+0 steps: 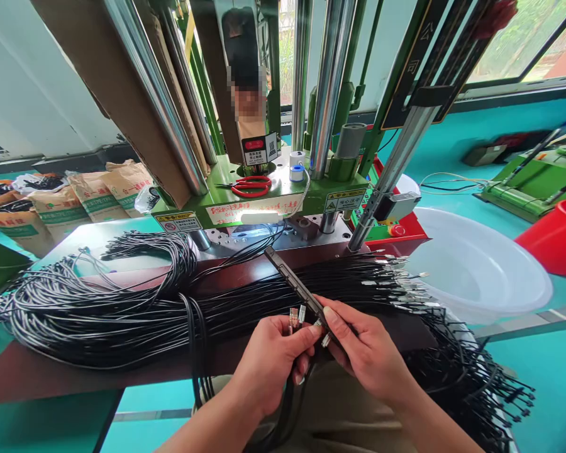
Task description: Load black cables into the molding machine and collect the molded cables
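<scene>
I have the dark slotted bar (295, 283) just in front of the green press (280, 190), slanting so its far end points at the machine. I'd judge it stiff and fairly light – metal or hard plastic, I cannot tell which – and a little slick along its smooth edges, so the near end, gripped across its sides clear of the slots, looks the best hold. My right hand (365, 330) has that end pinched between thumb and fingers. My left hand (276, 349) meets it there, closed around small metal plugs (294, 319); these look light and easy to bend, better taken by their bodies than tugged by the wires.

Between the press and me lies a thick bundle of black cables (122, 321), likely limp and prone to snagging.

On the press itself, the upper label (260, 149) carries wavy heat lines and Chinese characters. A warning label (345, 200) with a yellow triangle sits on its right front, another label (179, 223) on its left; red handwriting (233, 212) runs between them, too blurred for me to read. At the press's upper right, a black panel (417, 47) shows 公司. The printing on the paper sacks (54, 211), left of the press, is too small to trust.
</scene>
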Tool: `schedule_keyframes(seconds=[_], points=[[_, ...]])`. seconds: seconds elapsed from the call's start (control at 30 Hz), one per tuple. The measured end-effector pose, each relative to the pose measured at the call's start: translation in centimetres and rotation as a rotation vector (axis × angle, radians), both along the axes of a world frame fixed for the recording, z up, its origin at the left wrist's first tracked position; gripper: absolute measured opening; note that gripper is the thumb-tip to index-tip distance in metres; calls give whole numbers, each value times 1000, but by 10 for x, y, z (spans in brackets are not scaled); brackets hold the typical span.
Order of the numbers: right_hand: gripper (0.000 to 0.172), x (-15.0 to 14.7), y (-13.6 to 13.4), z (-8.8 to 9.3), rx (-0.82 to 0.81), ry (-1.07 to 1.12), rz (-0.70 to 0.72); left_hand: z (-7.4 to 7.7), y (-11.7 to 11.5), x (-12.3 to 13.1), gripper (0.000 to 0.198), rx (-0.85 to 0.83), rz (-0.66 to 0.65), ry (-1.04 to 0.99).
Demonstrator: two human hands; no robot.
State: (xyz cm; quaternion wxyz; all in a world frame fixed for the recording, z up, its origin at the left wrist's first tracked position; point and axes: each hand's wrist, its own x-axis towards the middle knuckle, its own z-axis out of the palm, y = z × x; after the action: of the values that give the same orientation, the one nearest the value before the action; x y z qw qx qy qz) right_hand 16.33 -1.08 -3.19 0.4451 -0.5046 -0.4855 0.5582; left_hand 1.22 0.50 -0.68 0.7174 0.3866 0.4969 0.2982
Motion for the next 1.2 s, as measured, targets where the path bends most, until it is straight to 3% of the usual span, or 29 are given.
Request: schedule_keyframes(seconds=[0.17, 0.3, 0.47, 0.9, 1.2], points=[[44, 0, 0, 0, 42, -74, 27, -2, 2, 0, 31, -19, 28, -14], [48, 4, 1, 3, -52, 42, 0, 1, 2, -8, 28, -13, 12, -100], [49, 13, 0, 6, -118, 140, -24, 6, 0, -15, 36, 14, 120, -143], [47, 12, 2, 11, -122, 56, 63, -1, -1, -3, 23, 98, -11, 74], [46, 14, 2, 4, -66, -27, 126, -2, -1, -4, 26, 57, 16, 81]])
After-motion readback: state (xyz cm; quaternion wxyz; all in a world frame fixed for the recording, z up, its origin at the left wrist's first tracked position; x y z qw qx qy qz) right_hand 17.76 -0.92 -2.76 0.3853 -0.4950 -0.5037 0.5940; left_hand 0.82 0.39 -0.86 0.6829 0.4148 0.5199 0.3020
